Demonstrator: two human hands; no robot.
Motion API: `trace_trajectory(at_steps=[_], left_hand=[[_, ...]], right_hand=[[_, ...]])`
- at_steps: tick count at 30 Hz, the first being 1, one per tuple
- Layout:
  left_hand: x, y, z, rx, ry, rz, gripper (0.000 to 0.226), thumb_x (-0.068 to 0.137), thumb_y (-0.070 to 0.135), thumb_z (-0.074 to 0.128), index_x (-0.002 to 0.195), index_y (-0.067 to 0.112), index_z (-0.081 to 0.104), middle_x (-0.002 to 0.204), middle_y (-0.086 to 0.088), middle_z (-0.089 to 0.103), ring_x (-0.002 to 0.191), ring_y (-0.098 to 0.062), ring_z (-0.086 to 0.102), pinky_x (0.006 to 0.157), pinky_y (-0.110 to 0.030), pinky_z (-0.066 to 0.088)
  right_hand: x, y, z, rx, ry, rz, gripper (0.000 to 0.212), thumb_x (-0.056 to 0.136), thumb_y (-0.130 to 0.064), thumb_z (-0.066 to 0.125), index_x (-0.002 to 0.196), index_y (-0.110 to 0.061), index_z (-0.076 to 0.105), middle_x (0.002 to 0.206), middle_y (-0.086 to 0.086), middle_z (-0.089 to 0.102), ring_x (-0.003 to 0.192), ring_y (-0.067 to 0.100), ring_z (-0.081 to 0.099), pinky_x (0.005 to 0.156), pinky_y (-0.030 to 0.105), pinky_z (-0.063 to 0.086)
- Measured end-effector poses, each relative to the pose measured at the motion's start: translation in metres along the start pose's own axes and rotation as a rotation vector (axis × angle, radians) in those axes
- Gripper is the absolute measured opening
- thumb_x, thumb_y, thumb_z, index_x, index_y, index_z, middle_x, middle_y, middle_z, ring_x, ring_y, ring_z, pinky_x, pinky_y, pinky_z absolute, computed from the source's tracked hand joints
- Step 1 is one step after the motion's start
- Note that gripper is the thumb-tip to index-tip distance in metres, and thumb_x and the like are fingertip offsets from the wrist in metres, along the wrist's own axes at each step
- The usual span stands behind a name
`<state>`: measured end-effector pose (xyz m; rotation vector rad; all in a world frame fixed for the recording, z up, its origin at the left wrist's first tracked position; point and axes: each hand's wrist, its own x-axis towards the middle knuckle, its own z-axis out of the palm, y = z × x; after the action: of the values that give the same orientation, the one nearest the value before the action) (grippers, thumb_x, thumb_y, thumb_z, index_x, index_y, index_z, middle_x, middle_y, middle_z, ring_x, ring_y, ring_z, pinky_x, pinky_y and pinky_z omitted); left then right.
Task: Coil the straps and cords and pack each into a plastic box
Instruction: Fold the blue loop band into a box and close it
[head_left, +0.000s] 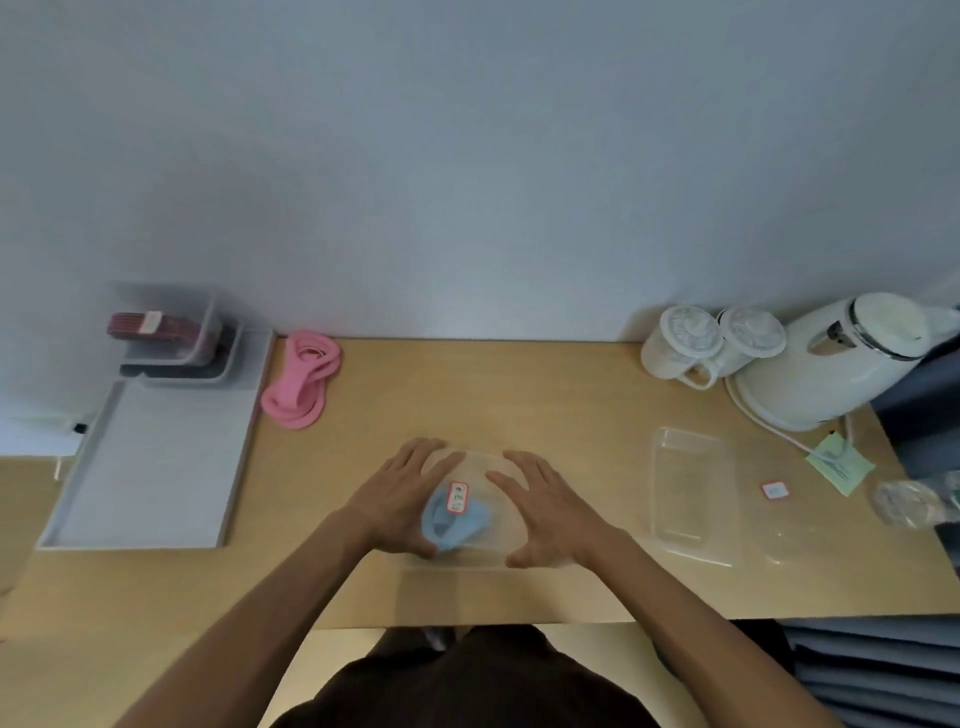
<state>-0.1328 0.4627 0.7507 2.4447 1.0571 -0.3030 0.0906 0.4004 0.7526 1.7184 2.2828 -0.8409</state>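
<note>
A clear plastic box (488, 540) with a lid and a red-edged label sits at the table's front centre; a coiled light blue strap (470, 519) shows through it. My left hand (405, 493) lies flat on the lid's left side, fingers straight. My right hand (545, 509) presses the right side the same way, its thumb at the front edge. A pink strap (304, 379), loosely coiled, lies at the back left of the table. An empty clear box (696, 493) lies to the right, with a clear lid (779, 514) beside it.
A grey tray (150, 467) fills the left side; at its far end stand stacked boxes (176, 338), the upper one holding a dark red strap. Two lidded cups (711, 338), a white kettle (841, 358), a green paper slip (839, 462) and a crumpled bag (906, 499) sit at the right.
</note>
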Motion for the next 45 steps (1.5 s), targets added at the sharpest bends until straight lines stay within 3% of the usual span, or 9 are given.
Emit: trace_trajectory(at_steps=[23, 33, 41, 45], left_hand=[[-0.024, -0.011, 0.040, -0.006, -0.021, -0.090, 0.117, 0.066, 0.056, 0.075, 0.150, 0.027, -0.001, 0.157, -0.004, -0.004, 0.145, -0.026, -0.002, 0.119, -0.036, 0.020], [-0.017, -0.007, 0.045, 0.049, -0.040, -0.116, 0.114, 0.070, 0.055, 0.072, 0.149, 0.029, -0.005, 0.154, -0.008, -0.001, 0.143, -0.030, 0.000, 0.117, -0.037, 0.019], [-0.017, -0.015, 0.049, 0.012, -0.037, -0.079, 0.121, 0.063, 0.061, 0.074, 0.150, 0.031, -0.005, 0.154, -0.007, 0.000, 0.142, -0.028, 0.003, 0.117, -0.036, 0.020], [-0.019, -0.019, 0.048, -0.034, -0.047, -0.038, 0.122, 0.064, 0.071, 0.066, 0.149, 0.031, -0.011, 0.156, -0.005, -0.019, 0.145, -0.026, -0.017, 0.118, -0.035, 0.002]], right_hand=[[0.004, -0.026, 0.024, -0.105, -0.033, 0.007, 0.104, 0.074, -0.036, 0.076, 0.150, -0.025, 0.006, 0.158, 0.007, -0.017, 0.145, 0.025, -0.017, 0.118, 0.034, 0.004], [0.012, -0.021, 0.022, -0.126, -0.066, -0.004, 0.108, 0.071, -0.031, 0.077, 0.150, -0.028, 0.003, 0.157, 0.009, -0.007, 0.145, 0.028, -0.008, 0.118, 0.035, 0.006], [0.013, -0.015, 0.030, -0.150, -0.063, -0.059, 0.112, 0.074, -0.038, 0.076, 0.150, -0.027, -0.005, 0.157, 0.011, -0.016, 0.145, 0.028, -0.016, 0.118, 0.036, -0.003], [0.014, -0.011, 0.032, -0.080, -0.038, -0.079, 0.108, 0.074, -0.066, 0.061, 0.151, -0.027, -0.005, 0.157, 0.009, -0.020, 0.144, 0.024, -0.021, 0.117, 0.037, -0.010]])
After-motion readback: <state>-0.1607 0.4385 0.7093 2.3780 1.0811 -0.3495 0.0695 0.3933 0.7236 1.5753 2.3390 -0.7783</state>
